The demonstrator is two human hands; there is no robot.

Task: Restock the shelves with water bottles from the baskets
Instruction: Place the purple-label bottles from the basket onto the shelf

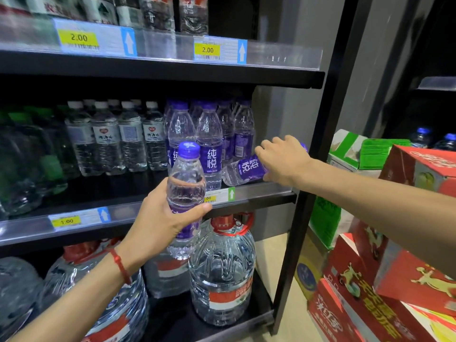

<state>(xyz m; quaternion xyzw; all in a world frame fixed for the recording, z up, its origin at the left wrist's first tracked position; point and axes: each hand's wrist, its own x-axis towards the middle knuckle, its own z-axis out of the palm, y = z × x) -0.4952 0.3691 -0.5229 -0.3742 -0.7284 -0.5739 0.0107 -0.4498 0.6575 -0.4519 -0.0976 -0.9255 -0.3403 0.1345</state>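
Note:
My left hand [158, 218] grips an upright purple-capped water bottle [186, 178] in front of the middle shelf [259, 191]. My right hand [283, 160] holds a second purple-label bottle [243, 170] that lies tilted on the right end of that shelf, base pointing left. Behind it stand several upright purple-label bottles [209, 144]. No basket is in view.
White-capped bottles [118, 139] and green-capped bottles [24, 156] fill the shelf's left part. Large red-capped water jugs [222, 272] stand on the bottom shelf. The black shelf upright [320, 134] is just right of my right hand. Red and green cartons [394, 255] are stacked at right.

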